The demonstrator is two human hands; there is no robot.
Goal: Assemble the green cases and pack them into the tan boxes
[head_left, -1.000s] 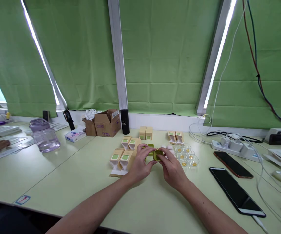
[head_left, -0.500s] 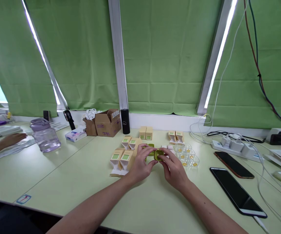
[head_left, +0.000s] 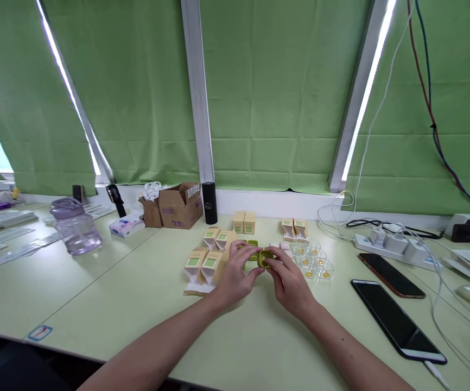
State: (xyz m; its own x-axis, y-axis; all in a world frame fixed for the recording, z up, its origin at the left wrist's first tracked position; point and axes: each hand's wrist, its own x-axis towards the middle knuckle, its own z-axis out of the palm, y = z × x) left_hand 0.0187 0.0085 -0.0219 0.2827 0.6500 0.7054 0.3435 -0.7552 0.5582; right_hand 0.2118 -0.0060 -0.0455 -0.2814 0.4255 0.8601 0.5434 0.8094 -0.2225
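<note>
My left hand and my right hand meet over the middle of the pale green table. Both pinch a small green case between fingertips, just above the tabletop. To the left of my hands stand several small tan cartons with green labels, their flaps open. To the right lie several clear plastic cups with gold pieces inside. Another green case peeks out behind my left fingers.
Two more tan cartons and another pair stand further back. A brown cardboard box, a black cylinder, a purple water jug sit at left. Two phones, a power strip with cables lie at right.
Another person's hand at the far left edge moved over the papers and has now left the view. My hands stay together on the green case, barely shifted.
</note>
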